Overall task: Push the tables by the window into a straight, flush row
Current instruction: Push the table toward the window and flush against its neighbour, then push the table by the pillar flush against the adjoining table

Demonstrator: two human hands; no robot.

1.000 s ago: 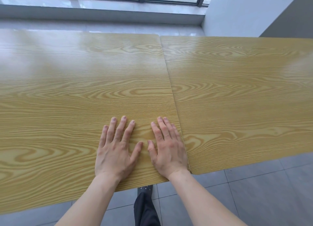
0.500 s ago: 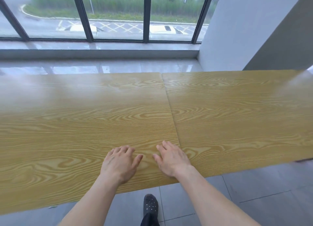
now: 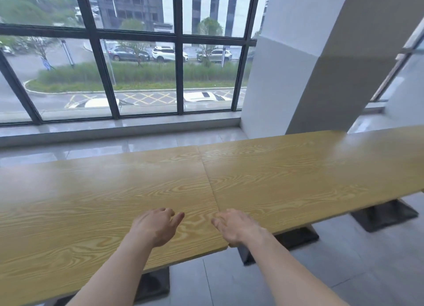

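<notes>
Two wood-grain tables stand side by side before a window. The left table (image 3: 91, 202) and the right table (image 3: 298, 175) meet along a thin seam running from the far edge to the near edge. At the near edge the left table sticks out slightly further than the right one. My left hand (image 3: 156, 227) hovers over the left table near its front right corner, fingers loosely curled and holding nothing. My right hand (image 3: 236, 227) hangs over the seam and the right table's near corner, fingers relaxed and apart, also holding nothing.
Dark table bases (image 3: 385, 216) stand on the grey tiled floor under the tops. A white pillar (image 3: 298, 64) rises behind the right table. The window (image 3: 142, 64) with dark frames and a low sill runs behind both tables.
Both hands have lifted off the left table and pulled back toward the near edge, drifting apart. The view has tilted up and backed away, showing the window and table bases.
</notes>
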